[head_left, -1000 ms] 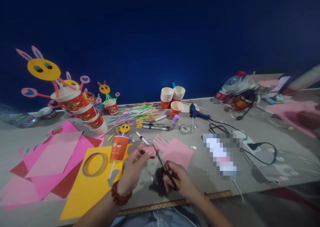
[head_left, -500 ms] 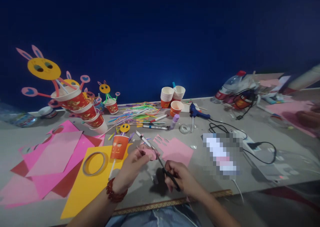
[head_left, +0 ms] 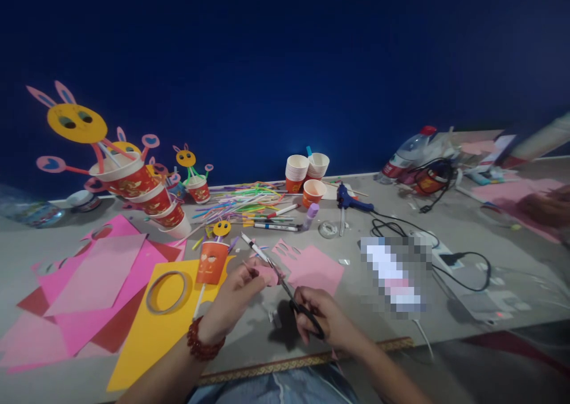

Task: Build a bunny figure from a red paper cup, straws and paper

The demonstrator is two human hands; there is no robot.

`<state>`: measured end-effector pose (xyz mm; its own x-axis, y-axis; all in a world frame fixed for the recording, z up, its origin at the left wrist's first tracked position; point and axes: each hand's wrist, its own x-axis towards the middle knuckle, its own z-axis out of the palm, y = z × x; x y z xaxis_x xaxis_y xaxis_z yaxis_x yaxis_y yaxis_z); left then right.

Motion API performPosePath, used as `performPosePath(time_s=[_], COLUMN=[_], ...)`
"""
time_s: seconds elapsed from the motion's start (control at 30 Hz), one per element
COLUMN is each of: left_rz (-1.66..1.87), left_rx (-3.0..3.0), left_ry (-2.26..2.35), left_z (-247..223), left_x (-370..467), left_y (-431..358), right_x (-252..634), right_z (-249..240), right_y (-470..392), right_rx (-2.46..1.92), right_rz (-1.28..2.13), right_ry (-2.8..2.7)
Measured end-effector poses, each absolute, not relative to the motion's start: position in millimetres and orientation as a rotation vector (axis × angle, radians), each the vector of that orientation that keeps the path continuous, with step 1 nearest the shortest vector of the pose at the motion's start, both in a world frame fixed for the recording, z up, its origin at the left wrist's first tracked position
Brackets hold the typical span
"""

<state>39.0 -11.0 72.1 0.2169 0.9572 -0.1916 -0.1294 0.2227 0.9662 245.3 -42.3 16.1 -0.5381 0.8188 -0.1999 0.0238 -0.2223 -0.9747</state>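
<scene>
My left hand [head_left: 238, 294] pinches a small pink paper piece [head_left: 268, 275] above the middle of the table. Black-handled scissors [head_left: 307, 319] are in my right hand [head_left: 318, 315], their blades at the right edge of that piece. Just behind my hands lies a pink sheet [head_left: 315, 268] with cut-outs along its left side. An orange cup [head_left: 212, 262] with a small yellow smiling face stands left of my left hand, by a yellow sheet [head_left: 155, 327] that bears a tape roll [head_left: 167, 293].
Decorated stacked cups [head_left: 154, 196] and pink sheets [head_left: 95, 276] are at the left. Behind lie colourful sticks [head_left: 249, 202], markers, plain cups [head_left: 297, 172] and a blue glue gun [head_left: 354, 202]. A blurred-out device [head_left: 394, 276], cables and another person's hand [head_left: 545, 211] are at the right.
The scissor handles have swung slightly apart and the right hand has shifted a little to the right. The pink piece stays in the left hand.
</scene>
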Motion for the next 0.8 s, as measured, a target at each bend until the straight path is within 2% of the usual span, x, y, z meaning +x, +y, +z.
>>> performPosePath(time_s=[0.63, 0.8], left_rz=[0.79, 0.736], left_rx=[1.208, 1.284], left_ry=[0.977, 0.972], left_z=[68, 65], left_x=[26, 24], left_y=[-3, -1], right_x=[264, 262], right_z=[11, 23], right_y=[-31, -25], right_rx=[-1.09, -1.219], right_rz=[1.866, 1.659], right_ry=[-1.544, -1.412])
